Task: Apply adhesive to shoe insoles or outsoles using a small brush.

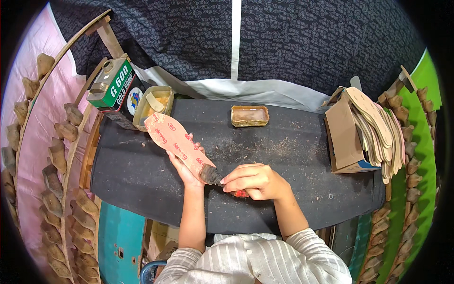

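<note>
My left hand (186,171) holds a pinkish shoe insole (171,140) with red print, its wide end tilted up toward the far left. The palm lies under the insole and the fingers curl up along its right edge. In my right hand (257,182) is a brush (209,174) with dark, crusted bristles, gripped between thumb and fingers. A red part (240,193) shows beneath the right hand, perhaps the handle's end. The bristles overlap the near, narrow end of the insole; whether they press on it is hard to tell.
A dark cloth with scattered scraps covers the table (283,203). Far left stand a green-and-black can (113,90) and a tub (167,106) holding a flat scraper. A shallow tray (250,116) sits mid-back. Insoles (378,128) fill a cardboard box (343,142) at right. Racks of shoe lasts (57,156) flank both sides.
</note>
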Demonstrator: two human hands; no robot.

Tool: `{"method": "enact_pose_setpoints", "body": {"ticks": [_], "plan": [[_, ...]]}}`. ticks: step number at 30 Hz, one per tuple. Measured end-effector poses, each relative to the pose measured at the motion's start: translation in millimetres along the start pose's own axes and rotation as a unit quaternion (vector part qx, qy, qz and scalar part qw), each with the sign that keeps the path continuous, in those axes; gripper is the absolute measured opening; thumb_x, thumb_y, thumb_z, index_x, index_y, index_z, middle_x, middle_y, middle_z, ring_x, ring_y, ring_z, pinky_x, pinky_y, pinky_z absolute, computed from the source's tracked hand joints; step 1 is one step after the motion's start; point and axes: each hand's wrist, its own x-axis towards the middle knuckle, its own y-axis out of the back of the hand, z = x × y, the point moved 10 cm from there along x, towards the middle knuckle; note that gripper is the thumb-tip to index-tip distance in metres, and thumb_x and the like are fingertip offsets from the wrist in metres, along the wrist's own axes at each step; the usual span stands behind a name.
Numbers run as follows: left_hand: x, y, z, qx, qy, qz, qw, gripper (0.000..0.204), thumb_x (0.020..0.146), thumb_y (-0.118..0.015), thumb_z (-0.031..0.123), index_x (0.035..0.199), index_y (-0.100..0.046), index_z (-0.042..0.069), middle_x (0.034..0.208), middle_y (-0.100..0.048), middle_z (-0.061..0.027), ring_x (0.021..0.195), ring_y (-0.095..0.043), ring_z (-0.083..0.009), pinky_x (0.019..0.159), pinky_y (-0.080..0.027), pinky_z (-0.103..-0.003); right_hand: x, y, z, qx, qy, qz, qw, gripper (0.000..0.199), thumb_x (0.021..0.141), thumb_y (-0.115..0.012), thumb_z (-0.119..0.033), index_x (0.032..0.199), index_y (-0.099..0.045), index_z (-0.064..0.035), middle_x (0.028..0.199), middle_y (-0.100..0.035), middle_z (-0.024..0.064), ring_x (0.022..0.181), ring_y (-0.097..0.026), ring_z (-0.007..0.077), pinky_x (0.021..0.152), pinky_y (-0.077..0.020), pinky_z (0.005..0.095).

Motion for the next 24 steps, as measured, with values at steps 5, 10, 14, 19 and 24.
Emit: {"method": "enact_pose_setpoints", "body": {"ticks": [5, 10, 14, 19, 24], "plan": [[2.1, 7.4, -2.0, -0.012, 0.013, -0.01, 1.0, 0.065, 0.09, -0.035, 0.059, 0.125, -0.042, 0.004, 0.111, -0.053, -0.0086, 0.079, -0.052, -0.0182, 0.072, -0.048, -0.031, -3.9, 0.0, 6.2, 0.027, -0.022, -0.026, 0.999, 0.033, 0.057, -0.053, 0.009, 0.084, -0.069, -0.0021, 0.09, -0.067, 0.0114, 0.08, -0.065, 0.0253, 0.071, -0.0529, 0.0321], [0.1, 0.5, -0.9, -0.021, 0.018, -0.026, 0.999, 0.064, 0.091, -0.034, 0.059, 0.125, -0.042, 0.006, 0.113, -0.052, -0.0088, 0.079, -0.052, -0.0183, 0.071, -0.048, -0.031, -2.9, -3.3, 1.2, 0.024, -0.007, -0.022, 0.999, 0.037, 0.059, -0.053, 0.012, 0.09, -0.065, -0.0039, 0.092, -0.065, 0.0093, 0.085, -0.063, 0.0259, 0.076, -0.0513, 0.0337], [-2.3, -4.8, 6.8, 0.035, -0.035, 0.007, 0.999, 0.067, 0.088, -0.039, 0.06, 0.122, -0.046, 0.002, 0.103, -0.054, -0.0076, 0.08, -0.051, -0.0189, 0.071, -0.047, -0.03, 0.6, -10.7, -1.2, 0.075, 0.002, -0.034, 0.997, 0.039, 0.052, -0.047, 0.01, 0.083, -0.068, -0.0017, 0.089, -0.067, 0.0125, 0.08, -0.065, 0.0263, 0.071, -0.0532, 0.0331], [-2.5, -2.4, 7.0, 0.038, -0.039, 0.023, 0.998, 0.066, 0.089, -0.038, 0.06, 0.121, -0.046, 0.002, 0.1, -0.054, -0.0084, 0.078, -0.052, -0.0186, 0.07, -0.048, -0.03, -4.0, -0.9, 10.2, 0.055, -0.032, -0.017, 0.998, 0.038, 0.057, -0.048, 0.013, 0.088, -0.065, -0.0017, 0.089, -0.065, 0.0105, 0.082, -0.063, 0.027, 0.074, -0.0519, 0.0341], [1.9, 10.0, -2.1, 0.015, 0.005, -0.009, 1.0, 0.065, 0.091, -0.033, 0.059, 0.128, -0.04, 0.006, 0.114, -0.052, -0.0093, 0.08, -0.053, -0.0186, 0.072, -0.048, -0.032, -2.1, 5.0, 6.4, 0.037, -0.035, -0.012, 0.999, 0.036, 0.057, -0.049, 0.013, 0.086, -0.064, -0.0018, 0.087, -0.065, 0.0106, 0.081, -0.063, 0.0266, 0.073, -0.0519, 0.0337]]}}
